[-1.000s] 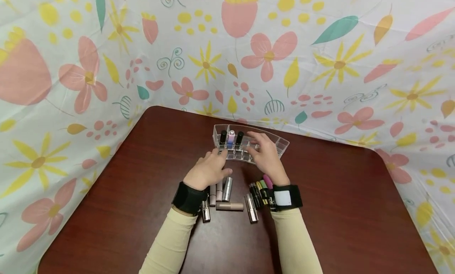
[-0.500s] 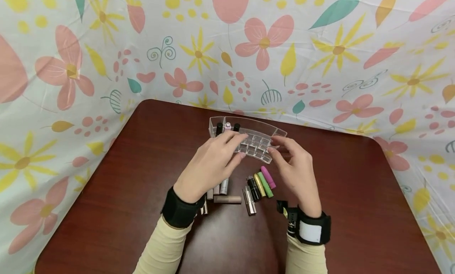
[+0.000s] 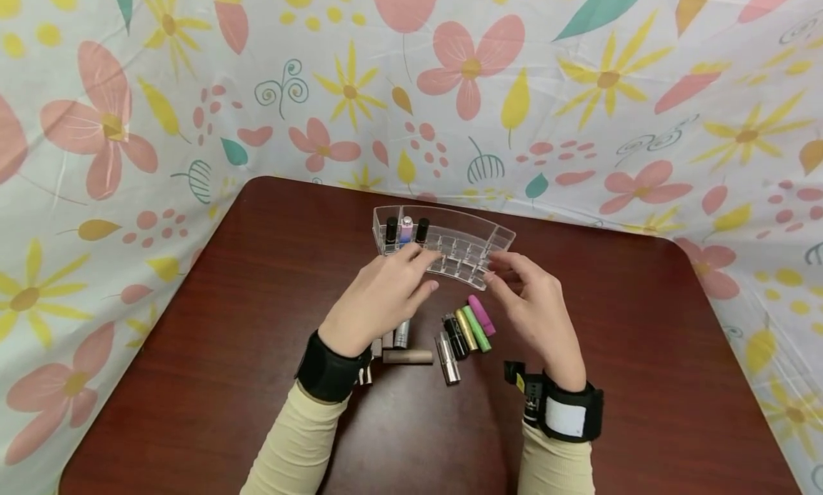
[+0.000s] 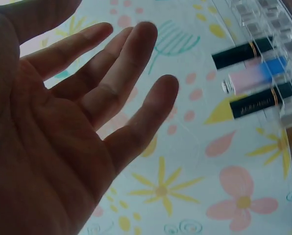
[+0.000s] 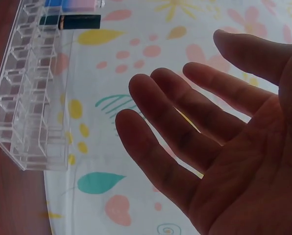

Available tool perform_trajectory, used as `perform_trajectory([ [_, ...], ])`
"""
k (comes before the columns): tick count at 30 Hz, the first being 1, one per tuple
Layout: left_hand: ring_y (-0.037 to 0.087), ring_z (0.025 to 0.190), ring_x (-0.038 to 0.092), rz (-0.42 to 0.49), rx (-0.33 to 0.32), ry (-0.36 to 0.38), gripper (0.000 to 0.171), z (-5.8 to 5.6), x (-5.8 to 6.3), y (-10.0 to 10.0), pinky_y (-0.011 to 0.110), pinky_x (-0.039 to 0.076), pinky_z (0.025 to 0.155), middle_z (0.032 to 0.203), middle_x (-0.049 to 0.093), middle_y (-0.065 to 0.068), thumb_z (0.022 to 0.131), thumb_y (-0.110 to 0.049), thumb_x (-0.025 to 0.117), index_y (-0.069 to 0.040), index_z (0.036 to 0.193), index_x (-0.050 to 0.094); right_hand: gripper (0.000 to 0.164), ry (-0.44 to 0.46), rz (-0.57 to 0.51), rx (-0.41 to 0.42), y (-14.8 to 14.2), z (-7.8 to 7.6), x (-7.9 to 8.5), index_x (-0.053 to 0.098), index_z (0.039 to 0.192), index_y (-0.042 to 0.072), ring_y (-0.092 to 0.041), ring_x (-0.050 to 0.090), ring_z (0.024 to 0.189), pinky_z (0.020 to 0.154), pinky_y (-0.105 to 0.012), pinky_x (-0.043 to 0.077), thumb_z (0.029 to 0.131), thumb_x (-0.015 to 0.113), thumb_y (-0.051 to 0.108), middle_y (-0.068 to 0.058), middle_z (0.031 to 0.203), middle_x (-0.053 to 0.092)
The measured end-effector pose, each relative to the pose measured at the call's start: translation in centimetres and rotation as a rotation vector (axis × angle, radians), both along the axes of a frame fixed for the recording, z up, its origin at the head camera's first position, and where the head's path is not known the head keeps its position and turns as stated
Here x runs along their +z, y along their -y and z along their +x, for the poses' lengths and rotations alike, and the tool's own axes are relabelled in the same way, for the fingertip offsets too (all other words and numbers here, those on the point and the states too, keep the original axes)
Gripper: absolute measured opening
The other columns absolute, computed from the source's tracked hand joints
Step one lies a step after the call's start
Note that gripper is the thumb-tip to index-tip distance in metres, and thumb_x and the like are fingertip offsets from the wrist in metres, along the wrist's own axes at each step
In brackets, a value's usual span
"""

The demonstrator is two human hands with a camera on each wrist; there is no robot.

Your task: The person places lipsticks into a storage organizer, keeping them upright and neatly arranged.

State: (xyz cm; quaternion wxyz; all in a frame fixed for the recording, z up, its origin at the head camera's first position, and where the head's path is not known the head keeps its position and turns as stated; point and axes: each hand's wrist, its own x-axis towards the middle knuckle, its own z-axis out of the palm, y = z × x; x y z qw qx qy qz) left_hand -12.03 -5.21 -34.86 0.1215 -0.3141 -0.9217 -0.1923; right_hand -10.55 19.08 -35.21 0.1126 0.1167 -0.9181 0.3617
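A curved clear plastic organizer point(image 3: 450, 218) with small compartments stands toward the back of the table. At its left end stand a black lipstick point(image 3: 391, 231), a pink-and-blue lipstick point(image 3: 406, 228) and a second black lipstick point(image 3: 421, 231), also seen in the left wrist view. My left hand point(image 3: 379, 298) hovers before the organizer's left part, overlapping its front edge, fingers relaxed. At its right end is my right hand point(image 3: 540, 313), fingers loosely bent, fingertips close to the edge in the head view. Both wrist views show the palms holding nothing.
Between the hands lie a magenta tube point(image 3: 481, 315), a green tube point(image 3: 478, 331), a gold tube point(image 3: 466, 331), a black tube point(image 3: 456, 336) and a silver lipstick point(image 3: 448, 359). A beige tube point(image 3: 408, 356) and silver tube point(image 3: 401, 335) lie left, partly near my wrist. Flowered cloth point(image 3: 347, 152) hangs behind.
My right hand has drawn back from over the organizer to its right end. My left hand has shifted up and right across the organizer's front. The head view has tilted slightly.
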Motion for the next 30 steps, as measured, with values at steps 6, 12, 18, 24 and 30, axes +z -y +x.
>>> perform_trajectory([
  [6,0.015,0.063,0.057,-0.021,0.087,-0.044,0.036,1.0,1.0,1.6,0.027,0.051,0.058,0.111,0.065,0.006,0.101,-0.028,0.065,-0.01,0.131,0.063,0.032,-0.021,-0.013,0.073,1.8,0.0,0.2,0.067,0.129,0.009,-0.024,0.072,0.099,0.081,-0.045,0.06,0.097,0.069,0.012,-0.011,0.121,0.071],
  [12,0.022,0.075,0.066,-0.025,0.287,-0.094,0.041,4.5,2.4,3.0,0.035,0.055,0.061,0.113,0.065,0.007,0.098,-0.033,0.068,-0.011,0.132,0.063,0.034,-0.1,0.111,0.32,4.6,-1.1,0.0,0.069,0.128,0.011,-0.019,0.069,0.094,0.075,-0.037,0.057,0.094,0.072,0.01,-0.006,0.116,0.07],
  [18,0.031,0.076,0.064,-0.13,0.615,0.115,0.045,7.9,0.6,2.5,0.042,0.05,0.053,0.105,0.062,0.014,0.094,-0.045,0.07,-0.008,0.119,0.062,0.037,-0.178,0.293,0.645,7.6,-4.3,0.0,0.071,0.126,0.015,-0.018,0.067,0.109,0.084,-0.036,0.056,0.092,0.067,0.0,-0.005,0.126,0.066],
  [24,0.029,0.063,0.058,-0.125,0.757,0.242,0.05,9.9,-3.3,2.2,0.038,0.046,0.044,0.094,0.058,0.017,0.09,-0.045,0.075,-0.002,0.109,0.057,0.042,-0.22,0.457,0.831,10.7,-6.2,-1.0,0.073,0.121,0.021,-0.016,0.063,0.115,0.085,-0.033,0.058,0.091,0.06,-0.005,-0.002,0.125,0.065],
  [30,0.028,0.054,0.056,-0.172,0.823,0.331,0.056,11.4,-5.6,1.1,0.039,0.046,0.045,0.086,0.056,0.015,0.091,-0.046,0.074,0.0,0.112,0.05,0.051,-0.128,0.589,1.015,13.8,-6.2,-2.8,0.073,0.122,0.024,-0.017,0.059,0.118,0.074,-0.028,0.056,0.087,0.057,-0.01,-0.002,0.132,0.063],
])
